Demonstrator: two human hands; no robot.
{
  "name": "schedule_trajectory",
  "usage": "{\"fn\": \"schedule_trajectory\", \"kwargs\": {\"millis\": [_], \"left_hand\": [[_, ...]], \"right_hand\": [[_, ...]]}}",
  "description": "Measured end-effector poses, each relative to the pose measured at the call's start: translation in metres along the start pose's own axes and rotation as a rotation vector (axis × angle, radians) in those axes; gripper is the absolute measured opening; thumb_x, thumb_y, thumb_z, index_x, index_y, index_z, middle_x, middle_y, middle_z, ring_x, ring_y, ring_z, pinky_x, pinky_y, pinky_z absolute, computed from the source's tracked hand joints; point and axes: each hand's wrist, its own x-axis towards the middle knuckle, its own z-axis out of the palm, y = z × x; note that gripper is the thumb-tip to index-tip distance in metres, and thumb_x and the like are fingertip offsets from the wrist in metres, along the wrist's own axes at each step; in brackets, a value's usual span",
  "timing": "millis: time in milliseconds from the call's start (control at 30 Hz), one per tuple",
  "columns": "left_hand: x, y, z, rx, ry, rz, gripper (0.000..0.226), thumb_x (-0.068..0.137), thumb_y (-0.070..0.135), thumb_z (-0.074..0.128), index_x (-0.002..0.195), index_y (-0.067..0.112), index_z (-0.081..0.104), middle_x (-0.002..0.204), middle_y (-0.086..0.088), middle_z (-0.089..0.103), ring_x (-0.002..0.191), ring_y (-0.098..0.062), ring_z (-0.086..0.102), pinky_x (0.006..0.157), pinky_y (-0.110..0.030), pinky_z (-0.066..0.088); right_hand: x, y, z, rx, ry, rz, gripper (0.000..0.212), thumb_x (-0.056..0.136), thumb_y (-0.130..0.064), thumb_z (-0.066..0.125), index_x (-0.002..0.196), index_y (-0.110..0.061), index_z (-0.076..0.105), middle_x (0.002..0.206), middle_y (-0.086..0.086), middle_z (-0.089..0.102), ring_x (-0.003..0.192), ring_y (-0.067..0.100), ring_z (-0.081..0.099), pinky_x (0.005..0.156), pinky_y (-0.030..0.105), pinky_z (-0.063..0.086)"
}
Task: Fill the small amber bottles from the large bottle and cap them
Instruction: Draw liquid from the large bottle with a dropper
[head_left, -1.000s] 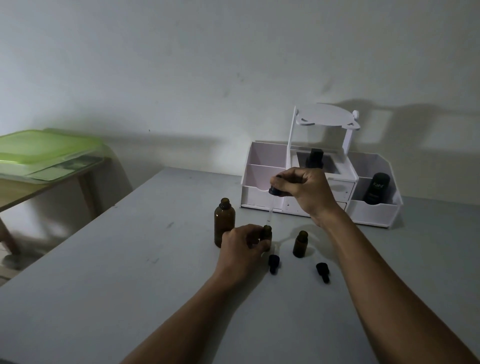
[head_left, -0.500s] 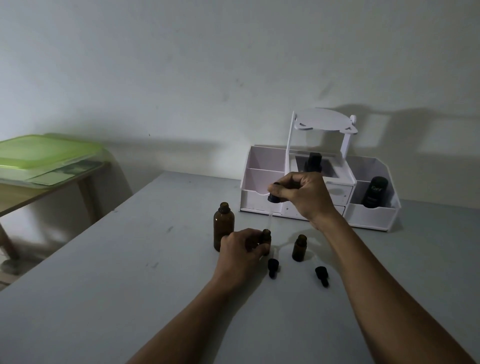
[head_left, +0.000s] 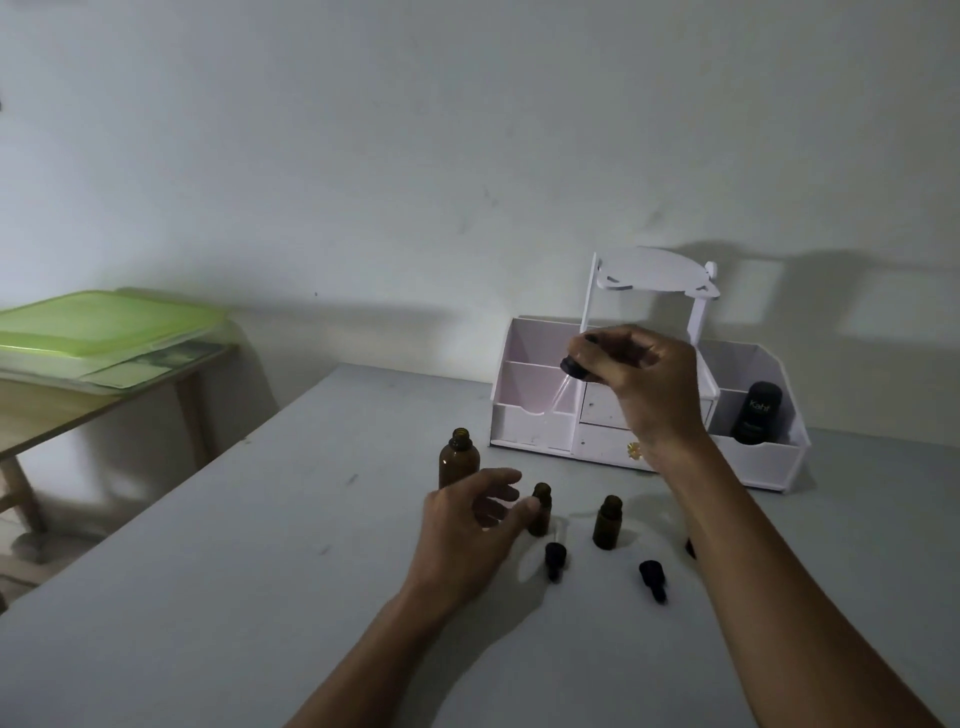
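Your right hand (head_left: 636, 384) is raised above the table (head_left: 208, 597), pinching the black bulb of a dropper (head_left: 571, 366) whose clear glass tube slants down and to the left; the dim light makes it hard to tell whether any liquid is in it. Your left hand (head_left: 467, 530) rests loose and half open, holding nothing, its thumb just beside the nearer small amber bottle (head_left: 540, 509). The large bottle (head_left: 458, 457) stands uncapped right behind that hand, and a second small bottle (head_left: 608, 522) stands a little to the right, also open. Two dropper caps (head_left: 555, 561) lie on the table in front of them.

To do this step cleanly, close your left fingers round the small bottle before you bring the tip over. Hold the tube upright, not slanted, centre it over the neck, then ease the bulb slowly. Keep your right forearm clear of the second bottle, which would tip easily.
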Motion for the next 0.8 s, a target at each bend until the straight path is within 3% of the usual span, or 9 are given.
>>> {"fn": "schedule_trajectory", "kwargs": {"millis": [100,267,433,567,800], "left_hand": [[0.001,0.006,-0.033,-0.115,0.111,0.075,0.016,0.08,0.028,0.08,0.095,0.024,0.078,0.075,0.006,0.075,0.071,-0.007,0.072,0.068,-0.021,0.057],[0.022,-0.012,-0.073,-0.184,0.19,0.041,0.031,0.069,0.043,0.071,0.093,0.024,0.077,0.079,-0.001,0.075,0.075,-0.018,0.071,0.07,-0.035,0.058],[0.03,-0.041,-0.072,-0.203,0.029,-0.061,0.055,0.062,0.041,0.076,0.114,0.024,0.071,0.103,0.002,0.075,0.094,-0.013,0.072,0.079,-0.03,0.057],[0.032,-0.048,-0.063,-0.17,-0.094,-0.058,0.051,0.068,0.022,0.079,0.119,0.023,0.069,0.106,0.004,0.075,0.099,-0.008,0.07,0.078,-0.024,0.057],[0.035,-0.055,-0.062,-0.145,-0.087,-0.039,0.045,0.077,0.006,0.08,0.119,0.02,0.07,0.102,0.002,0.076,0.095,-0.007,0.072,0.077,-0.02,0.056]], "right_hand": [[0.001,-0.013,0.009,0.087,0.057,0.011,0.012,0.081,-0.008,0.08,0.091,-0.001,0.076,0.077,0.009,0.077,0.075,0.026,0.077,0.076,0.033,0.062],[0.004,-0.016,0.039,0.183,0.098,0.081,0.013,0.081,-0.008,0.08,0.09,-0.001,0.076,0.076,0.01,0.077,0.071,0.02,0.077,0.074,0.029,0.063],[0.001,-0.001,0.057,0.091,0.056,0.079,0.01,0.082,-0.01,0.079,0.089,-0.004,0.077,0.078,0.006,0.077,0.068,0.011,0.076,0.071,0.023,0.061],[-0.002,0.009,0.063,0.026,0.041,0.072,0.009,0.082,-0.013,0.08,0.087,-0.006,0.077,0.075,0.002,0.077,0.069,0.01,0.075,0.072,0.022,0.061],[0.0,0.006,0.068,0.061,0.072,0.05,0.007,0.083,-0.011,0.079,0.088,-0.008,0.076,0.075,0.0,0.076,0.068,0.006,0.075,0.069,0.017,0.059]]}}
